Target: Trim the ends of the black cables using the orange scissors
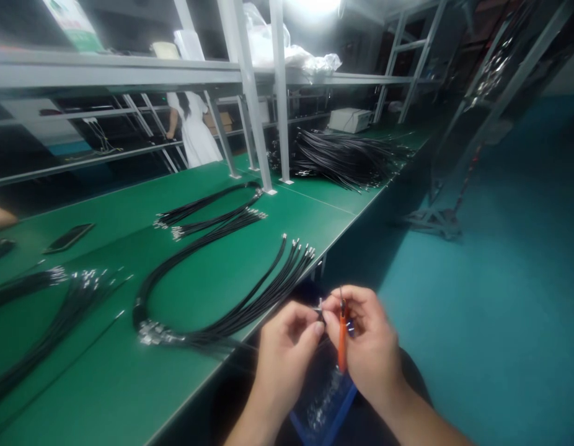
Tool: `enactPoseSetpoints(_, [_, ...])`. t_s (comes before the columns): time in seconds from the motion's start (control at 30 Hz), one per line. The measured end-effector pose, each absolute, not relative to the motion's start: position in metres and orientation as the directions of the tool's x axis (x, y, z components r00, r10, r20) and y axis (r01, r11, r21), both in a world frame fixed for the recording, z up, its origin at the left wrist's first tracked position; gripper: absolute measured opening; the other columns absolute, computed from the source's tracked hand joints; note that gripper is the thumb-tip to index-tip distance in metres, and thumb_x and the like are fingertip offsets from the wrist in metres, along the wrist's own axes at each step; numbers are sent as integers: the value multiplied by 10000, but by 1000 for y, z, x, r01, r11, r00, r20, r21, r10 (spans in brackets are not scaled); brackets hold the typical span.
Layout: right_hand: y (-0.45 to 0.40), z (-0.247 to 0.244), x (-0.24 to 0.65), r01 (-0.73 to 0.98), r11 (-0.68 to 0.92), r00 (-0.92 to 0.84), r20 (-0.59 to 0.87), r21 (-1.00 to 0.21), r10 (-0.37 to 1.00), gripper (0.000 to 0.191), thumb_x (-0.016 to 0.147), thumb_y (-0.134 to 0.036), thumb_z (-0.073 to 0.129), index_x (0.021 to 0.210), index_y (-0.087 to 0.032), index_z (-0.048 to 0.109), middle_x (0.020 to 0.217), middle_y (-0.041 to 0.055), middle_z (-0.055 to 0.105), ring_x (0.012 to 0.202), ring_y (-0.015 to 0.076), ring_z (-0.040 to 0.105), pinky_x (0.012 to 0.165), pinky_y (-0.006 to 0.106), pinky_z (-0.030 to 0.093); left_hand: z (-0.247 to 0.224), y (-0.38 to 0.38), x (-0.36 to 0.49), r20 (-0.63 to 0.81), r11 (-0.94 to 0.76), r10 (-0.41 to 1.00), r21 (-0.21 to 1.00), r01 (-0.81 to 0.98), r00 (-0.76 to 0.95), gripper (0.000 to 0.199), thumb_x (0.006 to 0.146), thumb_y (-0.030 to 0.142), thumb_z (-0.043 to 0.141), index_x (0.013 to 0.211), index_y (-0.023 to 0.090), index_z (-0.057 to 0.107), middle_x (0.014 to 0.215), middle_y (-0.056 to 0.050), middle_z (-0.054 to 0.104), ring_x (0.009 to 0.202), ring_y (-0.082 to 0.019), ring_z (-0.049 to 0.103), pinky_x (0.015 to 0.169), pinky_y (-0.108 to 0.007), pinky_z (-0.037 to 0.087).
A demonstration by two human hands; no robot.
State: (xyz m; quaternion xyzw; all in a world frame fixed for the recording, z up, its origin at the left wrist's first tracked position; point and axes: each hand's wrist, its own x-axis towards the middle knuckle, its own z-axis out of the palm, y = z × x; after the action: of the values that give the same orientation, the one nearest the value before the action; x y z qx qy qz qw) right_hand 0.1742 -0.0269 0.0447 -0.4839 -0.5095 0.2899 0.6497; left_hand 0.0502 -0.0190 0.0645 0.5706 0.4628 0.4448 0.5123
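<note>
My left hand is closed in a pinch on the end of a thin black cable with a small metal connector, just off the bench edge. My right hand has thumb and fingertips at that same connector. In its palm it also holds a slim orange-handled tool with a thin metal tip pointing up; its exact kind is unclear. Left of my hands a bundle of black cables lies curved on the green bench, with silvery ends. Below my hands is a blue bin containing small shiny pieces.
More cable bundles lie at the left and farther back. A large cable pile is beyond the shelf posts. A phone rests on the bench. Another person's arm shows at left; a person in white stands behind.
</note>
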Motion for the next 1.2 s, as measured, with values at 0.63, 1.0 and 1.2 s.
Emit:
enactPoseSetpoints(0.63, [-28, 31, 174, 338, 474, 302, 571, -813, 763, 354, 783, -43, 596, 1042, -281, 552, 893, -21, 669, 782, 135, 668, 713, 246, 542, 59, -21, 51, 603, -533, 795, 644, 548, 65, 194, 842, 117, 553, 1011, 183, 620, 925, -58, 659, 804, -155, 648, 691, -235, 520])
enactPoseSetpoints(1.0, [-29, 30, 175, 357, 529, 290, 629, -770, 721, 403, 760, 11, 580, 1057, -260, 553, 904, -12, 677, 762, 144, 675, 701, 267, 554, 65, -13, 46, 637, -575, 751, 505, 644, 172, 150, 841, 112, 549, 895, 181, 671, 1031, -98, 675, 898, -197, 667, 762, -266, 526])
enactPoseSetpoints(1.2, [-29, 34, 172, 394, 524, 288, 643, -755, 710, 367, 773, -51, 630, 1058, -266, 547, 919, -6, 687, 831, 157, 678, 746, 272, 555, 70, -20, 46, 114, -163, 964, 967, 197, 239, 89, 843, 184, 570, 899, 195, 638, 871, -31, 689, 801, -174, 657, 720, -252, 516])
